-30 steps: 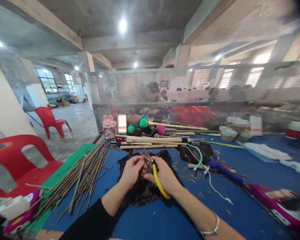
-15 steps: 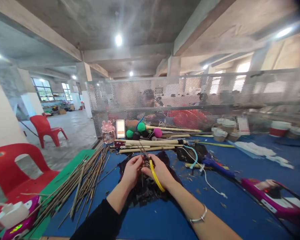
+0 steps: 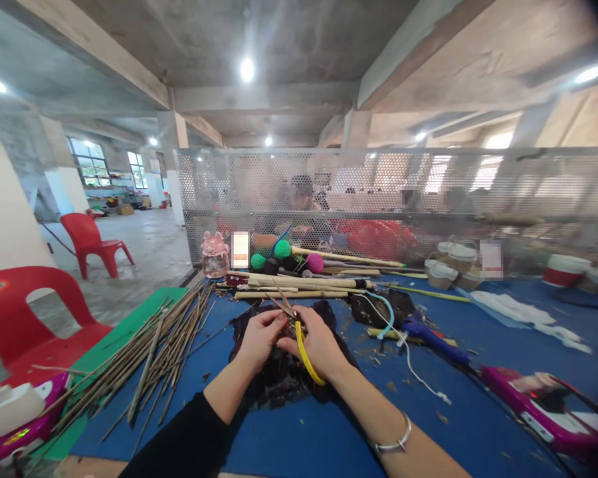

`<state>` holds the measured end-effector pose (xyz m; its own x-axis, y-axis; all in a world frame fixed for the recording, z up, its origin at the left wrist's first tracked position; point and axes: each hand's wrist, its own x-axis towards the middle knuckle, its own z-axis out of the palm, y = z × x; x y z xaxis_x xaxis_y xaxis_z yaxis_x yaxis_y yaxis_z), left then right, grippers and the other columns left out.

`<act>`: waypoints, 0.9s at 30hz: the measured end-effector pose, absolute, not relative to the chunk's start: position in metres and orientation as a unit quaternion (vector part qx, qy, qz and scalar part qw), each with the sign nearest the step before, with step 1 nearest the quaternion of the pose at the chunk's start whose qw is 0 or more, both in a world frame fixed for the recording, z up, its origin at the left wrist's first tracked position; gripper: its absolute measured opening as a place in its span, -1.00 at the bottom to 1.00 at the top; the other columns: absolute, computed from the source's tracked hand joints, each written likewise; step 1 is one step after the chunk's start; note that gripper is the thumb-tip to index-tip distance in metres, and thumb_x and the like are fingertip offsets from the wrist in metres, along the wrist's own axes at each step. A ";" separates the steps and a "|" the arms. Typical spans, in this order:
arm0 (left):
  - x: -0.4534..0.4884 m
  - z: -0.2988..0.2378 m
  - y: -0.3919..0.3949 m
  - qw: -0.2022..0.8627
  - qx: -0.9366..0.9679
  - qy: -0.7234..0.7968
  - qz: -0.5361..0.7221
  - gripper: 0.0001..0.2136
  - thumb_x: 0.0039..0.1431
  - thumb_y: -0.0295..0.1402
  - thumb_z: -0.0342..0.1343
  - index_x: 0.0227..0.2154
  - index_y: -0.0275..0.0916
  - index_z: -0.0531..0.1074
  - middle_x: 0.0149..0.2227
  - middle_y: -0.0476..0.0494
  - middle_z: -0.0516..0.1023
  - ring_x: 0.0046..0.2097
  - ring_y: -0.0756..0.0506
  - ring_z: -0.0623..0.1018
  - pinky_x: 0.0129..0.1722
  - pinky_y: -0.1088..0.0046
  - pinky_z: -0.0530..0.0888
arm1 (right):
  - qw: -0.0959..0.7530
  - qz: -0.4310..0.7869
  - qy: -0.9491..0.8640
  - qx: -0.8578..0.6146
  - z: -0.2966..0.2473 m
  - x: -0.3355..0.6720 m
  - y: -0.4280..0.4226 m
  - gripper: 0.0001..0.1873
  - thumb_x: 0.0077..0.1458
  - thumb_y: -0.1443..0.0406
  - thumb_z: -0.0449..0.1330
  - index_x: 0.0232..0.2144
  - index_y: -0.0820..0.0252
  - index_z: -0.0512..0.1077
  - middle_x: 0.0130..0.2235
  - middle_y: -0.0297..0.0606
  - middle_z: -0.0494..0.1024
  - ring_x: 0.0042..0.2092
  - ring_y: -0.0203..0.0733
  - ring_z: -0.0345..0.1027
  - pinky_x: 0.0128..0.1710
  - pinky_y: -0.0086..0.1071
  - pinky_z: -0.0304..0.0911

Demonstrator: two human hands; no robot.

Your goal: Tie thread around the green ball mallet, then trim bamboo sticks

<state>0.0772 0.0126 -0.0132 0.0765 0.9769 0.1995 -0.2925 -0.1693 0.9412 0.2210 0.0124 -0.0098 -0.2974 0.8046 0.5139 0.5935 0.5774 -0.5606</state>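
Observation:
In the head view, my right hand (image 3: 321,340) is closed around a pair of scissors with yellow handles (image 3: 307,360). The scissor blades are parted and point up and away to the left. Just left of them, my left hand (image 3: 259,337) is closed in a pinch; whatever its fingertips hold is too small or hidden to make out. Both hands are close together above a crumpled dark cloth or plastic sheet (image 3: 275,388) lying on the blue table (image 3: 299,448). Small brownish bits show between the hands.
Thin brown sticks (image 3: 154,352) are heaped on the left. Bamboo rods (image 3: 303,284) and yarn balls (image 3: 282,249) lie behind my hands, before a perforated metal screen (image 3: 239,179). A white cord (image 3: 412,362) and a purple power strip (image 3: 543,415) are on the right.
The scissor blades have spread wider and swung to the left. Both hands stay nearly in place, with my left fingertips close to the blades. The whole view has shifted slightly.

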 end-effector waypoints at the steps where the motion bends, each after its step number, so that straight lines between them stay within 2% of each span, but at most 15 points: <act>1: 0.077 -0.012 0.012 0.538 0.498 0.348 0.584 -0.75 -0.11 -0.24 0.23 -0.42 -0.34 0.55 -0.55 -0.04 0.45 -0.49 0.06 0.34 -0.47 0.57 0.28 | 0.399 0.129 -0.794 -0.440 -0.009 0.221 0.012 -0.40 -0.16 0.06 0.27 -0.10 0.22 0.27 -0.16 -0.12 0.40 -0.13 -0.07 0.29 -0.09 -0.21 0.21; 8: 0.078 -0.008 0.009 0.534 0.486 0.347 0.598 -0.72 -0.16 -0.24 0.26 -0.38 -0.33 0.56 -0.47 -0.10 0.53 -0.46 0.02 0.40 -0.44 0.54 0.32 | 0.423 0.108 -0.786 -0.437 -0.017 0.223 0.017 -0.44 -0.17 0.03 0.27 -0.14 0.20 0.33 -0.24 -0.15 0.44 -0.24 -0.11 0.35 -0.21 -0.28 0.26; 12: 0.078 -0.009 0.010 0.538 0.462 0.351 0.612 -0.70 -0.20 -0.21 0.28 -0.41 -0.33 0.55 -0.52 -0.07 0.52 -0.50 0.04 0.39 -0.46 0.55 0.32 | 0.450 0.107 -0.783 -0.416 -0.020 0.223 0.019 -0.52 -0.11 0.06 0.24 -0.17 0.19 0.35 -0.28 -0.20 0.47 -0.28 -0.15 0.36 -0.23 -0.34 0.27; 14: 0.077 -0.010 0.012 0.543 0.446 0.349 0.620 -0.70 -0.21 -0.21 0.28 -0.41 -0.32 0.55 -0.54 -0.04 0.50 -0.52 0.06 0.38 -0.47 0.55 0.32 | 0.440 0.104 -0.785 -0.423 -0.019 0.222 0.018 -0.54 -0.09 0.07 0.23 -0.16 0.18 0.34 -0.27 -0.20 0.47 -0.26 -0.15 0.37 -0.23 -0.34 0.27; 20: 0.075 -0.013 0.014 0.531 0.462 0.344 0.621 -0.76 -0.19 -0.24 0.27 -0.49 -0.33 0.54 -0.60 0.00 0.44 -0.55 0.09 0.32 -0.52 0.58 0.26 | 0.382 0.062 -0.801 -0.457 -0.013 0.220 0.011 -0.42 -0.15 0.05 0.25 -0.09 0.16 0.27 -0.19 -0.16 0.41 -0.16 -0.08 0.32 -0.16 -0.25 0.25; 23: 0.075 -0.012 0.012 0.518 0.483 0.346 0.616 -0.78 -0.17 -0.25 0.26 -0.53 -0.34 0.54 -0.61 -0.01 0.43 -0.55 0.08 0.31 -0.51 0.57 0.26 | 0.376 0.048 -0.806 -0.455 -0.012 0.221 0.012 -0.44 -0.14 0.05 0.25 -0.11 0.19 0.29 -0.20 -0.13 0.42 -0.16 -0.07 0.32 -0.15 -0.24 0.25; 27: 0.075 -0.011 0.012 0.528 0.472 0.354 0.611 -0.76 -0.20 -0.25 0.27 -0.48 -0.34 0.55 -0.57 -0.03 0.46 -0.54 0.07 0.33 -0.51 0.56 0.26 | 0.385 0.059 -0.799 -0.459 -0.014 0.224 0.015 -0.50 -0.13 0.05 0.24 -0.15 0.17 0.34 -0.24 -0.19 0.45 -0.23 -0.12 0.35 -0.21 -0.31 0.26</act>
